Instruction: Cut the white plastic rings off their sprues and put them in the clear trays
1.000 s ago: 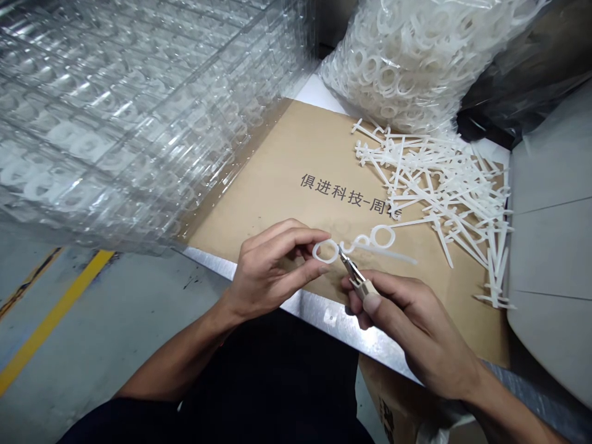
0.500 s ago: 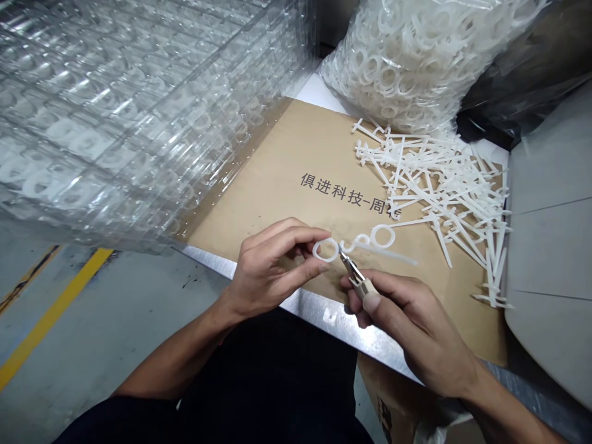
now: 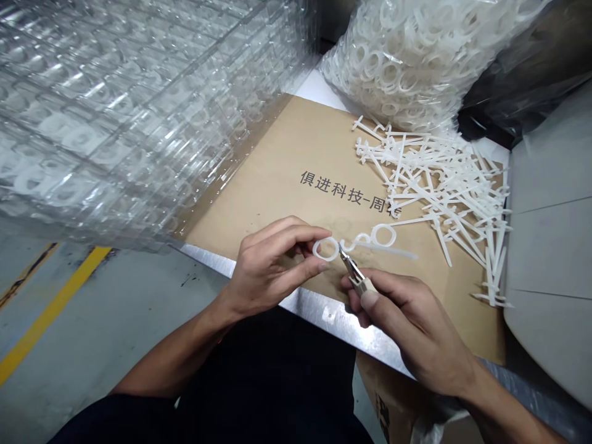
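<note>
My left hand (image 3: 271, 268) pinches a translucent white plastic ring (image 3: 327, 259) between thumb and fingers, over the front of the cardboard sheet. In my right hand (image 3: 409, 330) is a pair of nippers (image 3: 353, 266) with a pale handle. Its jaw tips touch or almost touch the ring's right edge; whether the ring is still joined to the sprue there, I cannot tell. Just right of the tips, a curved white sprue (image 3: 391, 250) with a straight stem extends to the right. A second white ring (image 3: 394, 236) is at its far end.
A heap of white plastic sprues (image 3: 444, 185) lies on the right of the cardboard sheet (image 3: 259, 185). Behind it stands a clear bag of rings (image 3: 402, 68). Stacked clear trays (image 3: 139, 111) holding rings fill the left. A metal table edge (image 3: 319, 308) runs in front.
Both hands hold almost still, with the ring and nippers in the same place. The straight stem of the sprue, blurred before, has swung slightly upward and looks sharper.
</note>
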The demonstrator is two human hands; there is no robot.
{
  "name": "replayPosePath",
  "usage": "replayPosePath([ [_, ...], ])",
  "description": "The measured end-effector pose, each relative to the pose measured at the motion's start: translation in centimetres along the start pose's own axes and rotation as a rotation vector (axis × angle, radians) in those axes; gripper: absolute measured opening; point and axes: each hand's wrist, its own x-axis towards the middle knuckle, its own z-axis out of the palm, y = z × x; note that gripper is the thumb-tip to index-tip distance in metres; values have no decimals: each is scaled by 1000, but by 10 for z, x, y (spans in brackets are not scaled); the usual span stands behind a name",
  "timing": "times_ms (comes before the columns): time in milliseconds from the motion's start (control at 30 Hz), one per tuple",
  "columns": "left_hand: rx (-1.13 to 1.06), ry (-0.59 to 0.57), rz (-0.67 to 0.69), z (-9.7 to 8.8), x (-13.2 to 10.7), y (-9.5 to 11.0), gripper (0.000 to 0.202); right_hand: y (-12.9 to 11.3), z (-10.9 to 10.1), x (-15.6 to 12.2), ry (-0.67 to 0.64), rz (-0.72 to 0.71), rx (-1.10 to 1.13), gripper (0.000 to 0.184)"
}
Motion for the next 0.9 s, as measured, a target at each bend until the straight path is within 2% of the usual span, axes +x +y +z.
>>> replayPosePath([
  [900,5,4,18,0,1,0,28,-2,-2,-2,-8,10,-23,34],
])
